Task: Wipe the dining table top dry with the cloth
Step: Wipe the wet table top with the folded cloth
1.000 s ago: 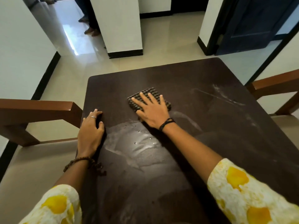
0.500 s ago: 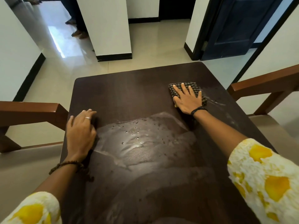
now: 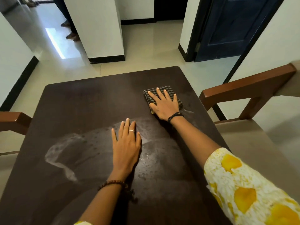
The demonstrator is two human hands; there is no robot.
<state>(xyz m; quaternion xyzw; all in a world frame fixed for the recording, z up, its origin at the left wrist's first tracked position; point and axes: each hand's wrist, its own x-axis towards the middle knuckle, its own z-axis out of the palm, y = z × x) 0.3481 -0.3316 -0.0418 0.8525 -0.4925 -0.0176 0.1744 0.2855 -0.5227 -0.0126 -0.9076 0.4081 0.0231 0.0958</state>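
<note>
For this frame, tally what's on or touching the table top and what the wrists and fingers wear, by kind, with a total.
Hands flat on the table top: 2 (left hand, right hand)
Checked cloth: 1
Bracelets: 2 (beaded bracelet, black bracelet)
Ring: 1
Total: 6

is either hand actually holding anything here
Nothing is gripped. The right hand presses flat on top of the checked cloth; the left hand lies flat on the table.
</note>
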